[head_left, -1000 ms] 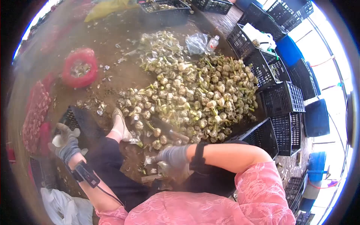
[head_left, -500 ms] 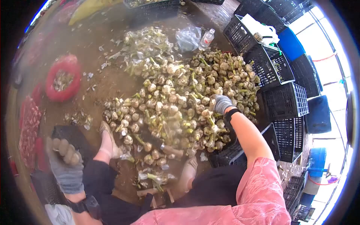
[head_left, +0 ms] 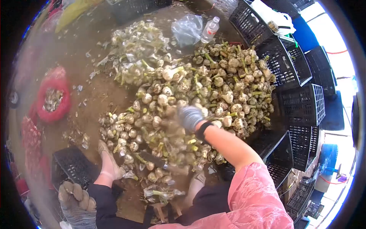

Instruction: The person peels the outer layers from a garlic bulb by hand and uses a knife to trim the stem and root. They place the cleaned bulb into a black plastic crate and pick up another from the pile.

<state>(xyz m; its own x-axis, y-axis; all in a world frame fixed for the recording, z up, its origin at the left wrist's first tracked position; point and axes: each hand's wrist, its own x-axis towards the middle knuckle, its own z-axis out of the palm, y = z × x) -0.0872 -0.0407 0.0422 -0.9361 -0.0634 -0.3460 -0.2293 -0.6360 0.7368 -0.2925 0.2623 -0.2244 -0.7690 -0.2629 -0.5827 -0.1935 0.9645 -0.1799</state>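
A broad pile of garlic bulbs (head_left: 236,91) with green stem stubs covers the ground ahead of me. My right hand (head_left: 190,117), in a grey glove, is over the middle of the pile, smeared by motion, with its fingers hidden. At lower left is my left hand (head_left: 78,202), also gloved, its soiled fingers curled inward; I cannot tell what they hold. A dark blade (head_left: 151,159) with a wooden handle (head_left: 177,169) points at the near edge of the pile, between my feet. Loose trimmed stems (head_left: 164,193) lie just below it.
Black plastic crates (head_left: 301,103) line the right side. A black crate (head_left: 74,168) stands by my left foot, with a red net bag (head_left: 54,99) beyond. Papery stalk waste (head_left: 139,44), a clear plastic bag (head_left: 187,30) and a bottle (head_left: 210,29) lie behind the pile.
My right hand has swept left from the right part of the pile to its middle. My left hand has dropped lower in view. The whole view has shifted slightly.
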